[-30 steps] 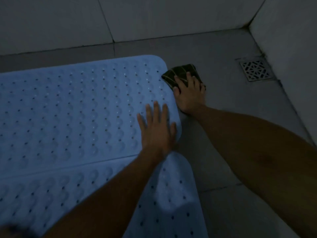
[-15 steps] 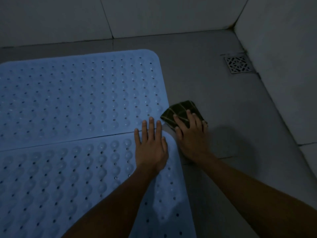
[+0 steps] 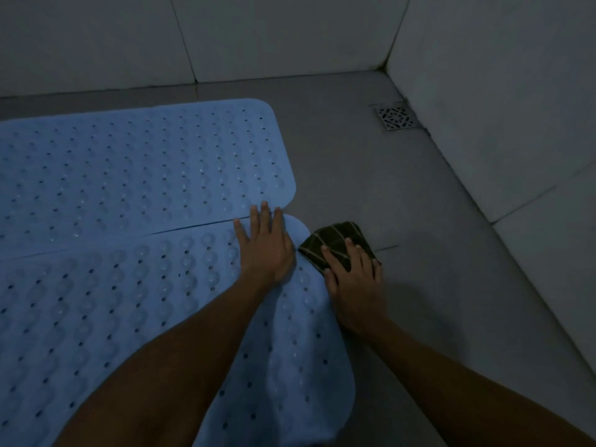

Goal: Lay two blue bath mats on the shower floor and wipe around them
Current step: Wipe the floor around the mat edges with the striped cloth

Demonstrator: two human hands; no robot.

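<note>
Blue rubber fills most of what we see: two bath mats lie side by side on the grey shower floor, their long edges meeting along a thin seam. The far mat lies flat, with its rounded corner toward the right. The near mat lies closer to us, and its right edge ripples a little where it runs down toward the bottom of the view.

Our left hand lies flat on the near mat's top right corner, fingers straight and together, the tips reaching over the seam onto the far mat. Its grip holds nothing; it only presses down.

Our right hand rests on a dark folded cloth with pale stripes, which lies on the floor just beside the near mat's rounded corner. The fingers spread over the cloth's top and the thumb sits at its near edge by the mat; we cannot tell whether the grip curls round the cloth or only presses it flat.

Well apart, in the far right corner where two tiled walls meet, a square metal drain sits in the floor.
</note>
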